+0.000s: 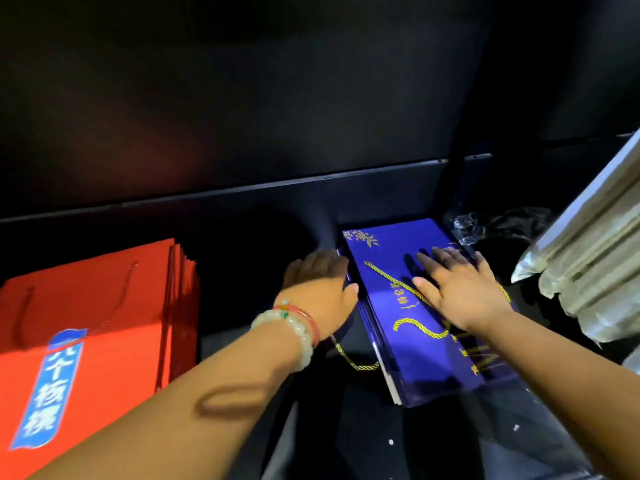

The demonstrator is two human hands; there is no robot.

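My right hand [462, 289] flat, fingers straight, pressing the blue gift bags [391, 271], my left hand [320, 282] open against their left edge, red bags [86, 306] well apart.

A stack of red bags [90, 317] lies flat at 9 o'clock, and the top one has a blue label [52, 386] with white letters. At 2 o'clock sits crumpled clear plastic [485, 226]. At 3 o'clock there is a pile of shiny pale packs [595, 244]. The shelf [249, 271] is black.

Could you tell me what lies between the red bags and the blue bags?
In the head view, dark bare shelf, crossed by the left hand touching the edge of the blue bags.
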